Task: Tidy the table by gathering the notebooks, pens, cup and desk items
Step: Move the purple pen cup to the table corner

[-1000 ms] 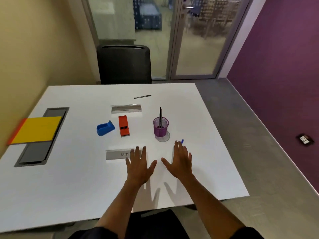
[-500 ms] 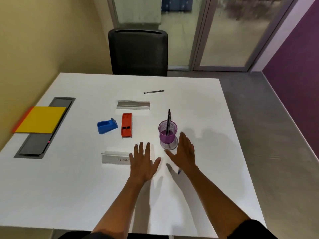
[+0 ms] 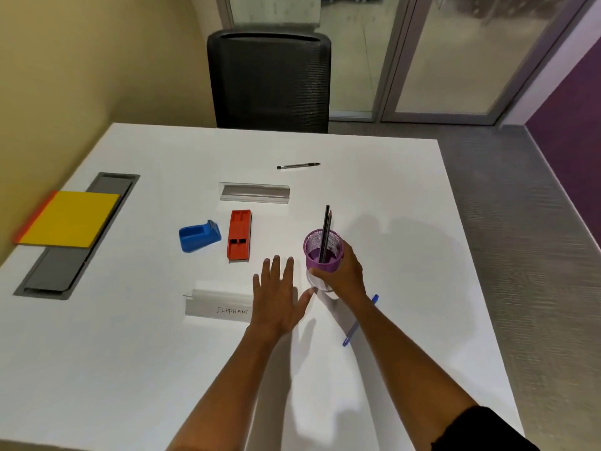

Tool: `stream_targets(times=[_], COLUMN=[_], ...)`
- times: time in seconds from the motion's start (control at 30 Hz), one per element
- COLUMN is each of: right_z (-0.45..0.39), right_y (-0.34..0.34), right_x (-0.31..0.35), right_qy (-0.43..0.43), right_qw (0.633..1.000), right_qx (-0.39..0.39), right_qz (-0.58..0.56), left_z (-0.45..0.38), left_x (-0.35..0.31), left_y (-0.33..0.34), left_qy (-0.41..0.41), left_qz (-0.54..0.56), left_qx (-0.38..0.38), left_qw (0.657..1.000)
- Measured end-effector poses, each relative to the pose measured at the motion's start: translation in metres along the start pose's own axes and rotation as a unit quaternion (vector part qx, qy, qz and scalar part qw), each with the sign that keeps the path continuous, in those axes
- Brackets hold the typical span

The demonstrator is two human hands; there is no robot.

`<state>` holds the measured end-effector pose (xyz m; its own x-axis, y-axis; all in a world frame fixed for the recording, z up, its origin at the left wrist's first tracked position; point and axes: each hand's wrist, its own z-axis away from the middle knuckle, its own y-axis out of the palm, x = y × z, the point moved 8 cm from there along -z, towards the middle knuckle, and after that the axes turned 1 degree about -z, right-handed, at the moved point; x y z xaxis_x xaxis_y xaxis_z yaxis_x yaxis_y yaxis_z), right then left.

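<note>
My right hand [image 3: 344, 273] grips the purple mesh cup [image 3: 320, 244] from its right side; two dark pencils stand in the cup. My left hand [image 3: 278, 296] lies flat and open on the white table [image 3: 130, 353], covering the right end of a clear name holder marked ELEPHANT [image 3: 218, 304]. A blue pen [image 3: 353, 330] lies under my right forearm. A black pen [image 3: 298, 165] lies far back. An orange stapler [image 3: 239, 235] and a blue tape dispenser [image 3: 198, 236] sit mid-table. Yellow and orange notebooks [image 3: 70, 219] are stacked at the left.
A second clear name holder [image 3: 254, 192] lies behind the stapler. A grey cable tray [image 3: 52, 271] is set into the table under the notebooks. A black chair [image 3: 270, 81] stands at the far edge, with glass doors behind it.
My right hand moved forward and closed round the purple cup. The blue pen that it covered now shows beside my forearm. My left hand stayed flat on the table.
</note>
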<state>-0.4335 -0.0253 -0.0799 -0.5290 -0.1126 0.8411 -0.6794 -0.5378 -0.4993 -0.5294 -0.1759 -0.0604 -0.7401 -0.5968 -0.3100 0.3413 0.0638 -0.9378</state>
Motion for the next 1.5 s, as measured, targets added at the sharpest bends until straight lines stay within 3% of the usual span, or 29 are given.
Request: stream_targets(times=[0.13, 0.37, 0.5, 0.87, 1.2, 1.5], right_z=[-0.010, -0.003, 0.006, 0.062, 0.155, 0.258], right_y=[0.010, -0.001, -0.008, 0.008, 0.075, 0.165], right_x=[-0.004, -0.007, 0.012, 0.078, 0.180, 0.255], right_qy=[0.002, 0.017, -0.025, -0.087, -0.119, -0.142], right_qw=[1.000, 0.998, 0.998, 0.996, 0.991, 0.987], right_qx=[0.015, -0.029, -0.049, -0.017, 0.043, 0.045], right_qz=[-0.021, -0.052, -0.020, -0.017, -0.048, -0.053], left_z=[0.000, 0.006, 0.015, 0.064, 0.166, 0.271], left_x=[0.006, 0.017, 0.030, 0.054, 0.145, 0.280], left_y=[-0.001, -0.017, -0.032, -0.107, -0.191, -0.250], left_qy=[0.008, 0.001, -0.024, -0.044, -0.061, -0.084], left_qz=[-0.026, -0.058, -0.065, -0.058, -0.074, -0.064], left_qx=[-0.001, -0.020, -0.022, -0.056, -0.107, -0.140], left_qw=[1.000, 0.998, 0.997, 0.996, 0.990, 0.985])
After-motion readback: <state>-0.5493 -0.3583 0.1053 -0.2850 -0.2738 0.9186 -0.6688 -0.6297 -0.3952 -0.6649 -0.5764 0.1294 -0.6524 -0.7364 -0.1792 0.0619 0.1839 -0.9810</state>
